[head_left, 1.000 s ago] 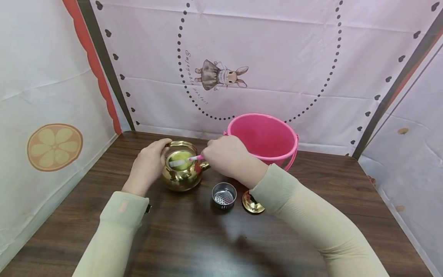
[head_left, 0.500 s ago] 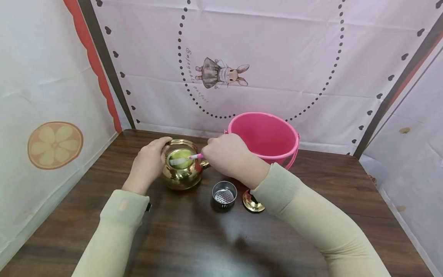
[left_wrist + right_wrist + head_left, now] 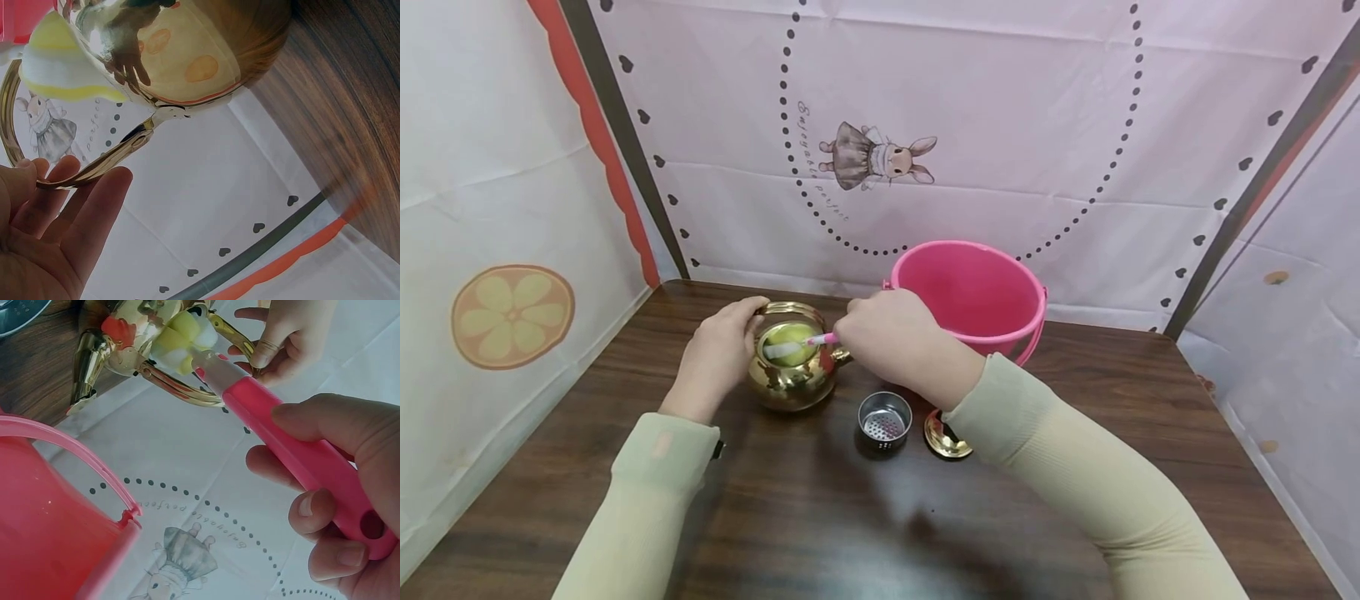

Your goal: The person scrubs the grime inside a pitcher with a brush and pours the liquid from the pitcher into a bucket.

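Note:
A shiny gold teapot (image 3: 793, 383) stands lidless on the table, its spout pointing right. My left hand (image 3: 715, 360) holds the arched handle (image 3: 94, 172) between thumb and fingers. Curled round the pink handle of a sponge brush (image 3: 294, 440) is my right hand (image 3: 898, 337), above and to the right of the teapot. The brush's yellow and white sponge head (image 3: 184, 340) is in the teapot's mouth, its lower part hidden inside. A steel strainer basket (image 3: 884, 421) sits in front, and the gold lid (image 3: 945, 436) lies partly behind the right sleeve.
A pink bucket (image 3: 972, 292) stands at the back, just behind my right hand, its handle (image 3: 1033, 340) hanging down on the right. Printed cloth walls (image 3: 1015, 117) enclose the back and sides of the dark wooden table (image 3: 820, 517).
The head view shifts very slightly. Both hands keep their holds on the teapot handle and the sponge brush, with almost no visible movement.

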`<state>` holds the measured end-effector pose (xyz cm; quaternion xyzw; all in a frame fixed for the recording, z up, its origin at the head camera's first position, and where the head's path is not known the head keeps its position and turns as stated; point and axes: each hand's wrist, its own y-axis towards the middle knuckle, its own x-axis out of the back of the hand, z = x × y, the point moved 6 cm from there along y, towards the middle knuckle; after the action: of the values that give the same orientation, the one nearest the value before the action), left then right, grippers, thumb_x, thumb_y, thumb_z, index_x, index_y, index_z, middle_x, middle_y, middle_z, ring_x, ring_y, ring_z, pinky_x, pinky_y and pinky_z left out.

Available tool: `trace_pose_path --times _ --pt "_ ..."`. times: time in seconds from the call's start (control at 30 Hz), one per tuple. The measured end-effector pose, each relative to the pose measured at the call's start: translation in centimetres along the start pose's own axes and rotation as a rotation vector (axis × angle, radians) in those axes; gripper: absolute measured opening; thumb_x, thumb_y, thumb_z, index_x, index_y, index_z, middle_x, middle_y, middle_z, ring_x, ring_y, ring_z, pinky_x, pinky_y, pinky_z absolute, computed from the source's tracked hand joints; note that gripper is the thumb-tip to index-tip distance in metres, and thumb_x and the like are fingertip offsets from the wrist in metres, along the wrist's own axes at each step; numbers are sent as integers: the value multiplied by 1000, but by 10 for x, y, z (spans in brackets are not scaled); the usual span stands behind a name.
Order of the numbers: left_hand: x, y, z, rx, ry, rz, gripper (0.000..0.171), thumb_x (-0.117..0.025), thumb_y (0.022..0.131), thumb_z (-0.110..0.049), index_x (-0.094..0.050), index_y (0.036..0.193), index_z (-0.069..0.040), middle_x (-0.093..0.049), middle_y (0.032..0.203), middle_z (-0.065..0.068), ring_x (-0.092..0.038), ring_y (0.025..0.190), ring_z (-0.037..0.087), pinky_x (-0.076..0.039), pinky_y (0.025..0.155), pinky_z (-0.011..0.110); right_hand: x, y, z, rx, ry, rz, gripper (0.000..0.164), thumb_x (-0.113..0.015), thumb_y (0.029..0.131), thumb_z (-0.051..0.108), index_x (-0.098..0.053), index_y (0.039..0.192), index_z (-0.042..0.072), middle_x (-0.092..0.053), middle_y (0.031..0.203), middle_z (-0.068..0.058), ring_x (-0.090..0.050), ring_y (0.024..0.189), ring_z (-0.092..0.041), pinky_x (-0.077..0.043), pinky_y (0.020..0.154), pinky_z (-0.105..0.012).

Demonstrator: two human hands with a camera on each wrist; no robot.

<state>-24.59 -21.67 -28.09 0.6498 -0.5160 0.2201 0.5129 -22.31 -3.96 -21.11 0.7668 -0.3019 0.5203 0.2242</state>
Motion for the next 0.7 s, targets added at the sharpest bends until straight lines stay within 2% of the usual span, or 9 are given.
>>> trace_pose_path --times 0.23,0.7 --pt "0 -1 1 11 -1 -1 27 -46 100 -11 -55 124 -6 -61 120 20 -60 106 41 -50 78 56 3 0 -1 0 2 -1 16 -58 90 17 -71 89 26 -66 87 2 -63 74 -18 -55 57 -37" --pt "1 -2 1 14 -1 2 28 -45 100 -11 -55 125 -5 -60 122 21 -58 108 42 -49 80 57 13 -12 -3 -11 -6 -4 15 -58 90 18 -71 88 26 -64 83 3 -60 70 -15 -53 53 -35"
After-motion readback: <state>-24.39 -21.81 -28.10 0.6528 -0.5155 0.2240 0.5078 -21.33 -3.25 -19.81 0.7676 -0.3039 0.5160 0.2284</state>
